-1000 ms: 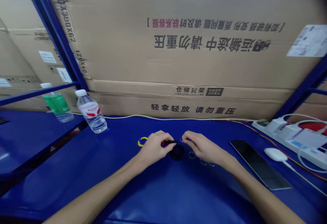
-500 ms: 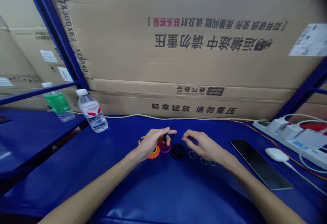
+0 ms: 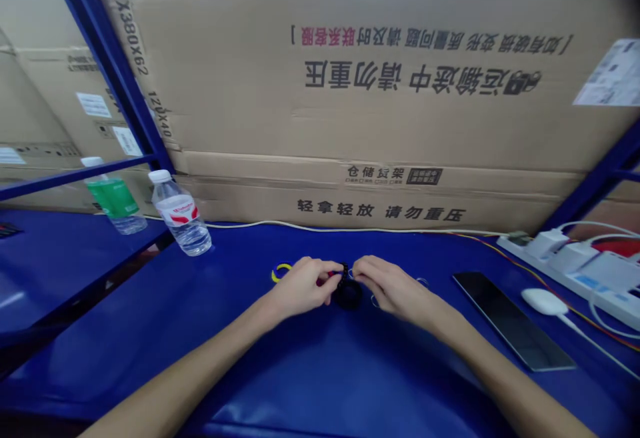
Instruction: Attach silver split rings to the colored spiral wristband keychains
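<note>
Blue counter, cardboard at far side: fingers of the left hand pinch a black coil, nearly edge-on; just right, those of the right hand pinch a silvery ring.

From here, printed cardboard stands behind the blue counter. A left post and a right post, both blue, flank the cardboard. The counter surface reflects light.

Left hand pinching a black coil, right hand holding a silver ring beside it, blue tabletop
</note>
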A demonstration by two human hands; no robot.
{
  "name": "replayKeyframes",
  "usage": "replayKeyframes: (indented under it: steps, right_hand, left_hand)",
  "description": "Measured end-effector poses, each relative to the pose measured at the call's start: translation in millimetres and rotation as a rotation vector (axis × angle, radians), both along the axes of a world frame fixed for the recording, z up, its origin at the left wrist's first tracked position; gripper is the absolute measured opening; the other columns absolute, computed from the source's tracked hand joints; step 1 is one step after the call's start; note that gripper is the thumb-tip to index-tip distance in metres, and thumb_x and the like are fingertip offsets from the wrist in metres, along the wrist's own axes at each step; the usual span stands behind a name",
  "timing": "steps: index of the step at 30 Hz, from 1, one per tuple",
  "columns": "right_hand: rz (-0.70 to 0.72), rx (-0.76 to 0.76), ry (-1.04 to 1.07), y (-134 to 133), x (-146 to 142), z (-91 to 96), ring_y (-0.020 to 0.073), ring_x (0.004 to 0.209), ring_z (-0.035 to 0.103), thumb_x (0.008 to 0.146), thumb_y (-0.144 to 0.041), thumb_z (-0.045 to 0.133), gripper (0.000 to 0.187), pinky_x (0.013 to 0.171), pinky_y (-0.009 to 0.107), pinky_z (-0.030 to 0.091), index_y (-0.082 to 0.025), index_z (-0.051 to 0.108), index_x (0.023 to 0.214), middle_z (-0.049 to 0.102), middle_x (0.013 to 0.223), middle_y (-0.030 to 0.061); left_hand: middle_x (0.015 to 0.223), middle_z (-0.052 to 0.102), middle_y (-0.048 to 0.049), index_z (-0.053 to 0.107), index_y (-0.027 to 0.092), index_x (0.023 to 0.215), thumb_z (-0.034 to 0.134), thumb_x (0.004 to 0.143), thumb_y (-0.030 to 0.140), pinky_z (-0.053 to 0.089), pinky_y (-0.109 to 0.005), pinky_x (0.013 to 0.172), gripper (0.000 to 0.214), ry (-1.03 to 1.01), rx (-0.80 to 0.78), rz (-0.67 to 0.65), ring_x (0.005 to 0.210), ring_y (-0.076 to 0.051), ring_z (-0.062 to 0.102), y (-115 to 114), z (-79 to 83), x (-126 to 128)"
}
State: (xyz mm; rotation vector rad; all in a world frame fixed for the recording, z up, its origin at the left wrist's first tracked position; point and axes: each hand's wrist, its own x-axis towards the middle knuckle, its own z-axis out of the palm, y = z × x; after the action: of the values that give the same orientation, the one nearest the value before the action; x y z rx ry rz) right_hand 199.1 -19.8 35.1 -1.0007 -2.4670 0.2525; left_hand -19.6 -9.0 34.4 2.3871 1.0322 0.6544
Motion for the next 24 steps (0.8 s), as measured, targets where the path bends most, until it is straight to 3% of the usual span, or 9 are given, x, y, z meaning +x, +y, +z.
replayKeyframes:
  steps: [5, 9, 12, 16, 20, 24]
  right_hand:
    - [0.002, 0.039, -0.068, 0.3, -1.3, -0.3, 0.0193, 0.081, 0.053, 0.096, -0.013, 0.037, 0.019, 0.075, 0.032, 0.045, -0.022, 0.053, 0.093, 0.058, 0.090, 0.0056]
    - [0.014, 0.027, -0.110, 0.5, -0.9, -0.9, 0.0190, 0.080, 0.052, 0.092, -0.007, 0.038, 0.022, 0.073, 0.031, 0.044, -0.022, 0.054, 0.093, 0.057, 0.092, 0.0060]
    - [-0.008, -0.019, 0.000, 1.0, -1.8, -2.2, 0.0191, 0.079, 0.051, 0.093, -0.011, 0.039, 0.019, 0.075, 0.032, 0.044, -0.022, 0.055, 0.089, 0.057, 0.088, 0.0050]
    - [-0.105, -0.281, 0.366, 6.1, -4.9, -10.0, 0.0186, 0.081, 0.054, 0.088, -0.023, 0.055, 0.004, 0.080, 0.034, 0.043, -0.023, 0.058, 0.087, 0.060, 0.087, 0.0022]
    - [-0.197, -0.486, 0.525, 16.0, -5.2, -24.0, 0.0171, 0.065, 0.059, 0.083, -0.033, 0.061, 0.019, 0.064, 0.032, 0.048, -0.022, 0.060, 0.099, 0.064, 0.075, 0.0000]
    - [-0.235, -0.648, 0.606, 22.2, -1.4, -29.9, 0.0129, 0.047, 0.053, 0.077, -0.038, 0.068, 0.021, 0.047, 0.026, 0.043, -0.017, 0.067, 0.075, 0.061, 0.058, -0.0010]
  left_hand:
    - [0.063, 0.068, 0.0021, 0.068, 0.024, 0.104, 0.049, 0.094, 0.023, 0.039, -0.028, 0.080, 0.022, 0.115, 0.177, 0.039, 0.068, -0.018, 0.062, -0.2, -3.4, 2.3]
    - [0.073, 0.068, -0.0015, 0.067, 0.025, 0.109, 0.051, 0.093, 0.023, 0.039, -0.030, 0.077, 0.023, 0.193, 0.277, 0.041, 0.075, -0.020, 0.061, -0.8, -5.0, 2.0]
    - [0.073, 0.065, -0.0020, 0.066, 0.025, 0.110, 0.051, 0.093, 0.024, 0.039, -0.031, 0.076, 0.023, 0.235, 0.325, 0.038, 0.074, -0.019, 0.060, -1.3, -5.9, 1.9]
    - [0.077, 0.065, -0.0031, 0.064, 0.024, 0.114, 0.048, 0.095, 0.024, 0.039, -0.032, 0.078, 0.025, 0.267, 0.370, 0.052, 0.076, -0.019, 0.059, -1.0, -7.9, 2.2]
    - [0.079, 0.064, -0.0048, 0.064, 0.023, 0.115, 0.048, 0.095, 0.025, 0.039, -0.034, 0.079, 0.026, 0.297, 0.414, 0.047, 0.080, -0.021, 0.059, -1.4, -9.2, 2.7]
    - [0.073, 0.063, -0.0047, 0.066, 0.021, 0.108, 0.049, 0.095, 0.024, 0.038, -0.033, 0.076, 0.022, 0.323, 0.450, 0.017, 0.079, -0.022, 0.057, -3.3, -8.7, 4.4]
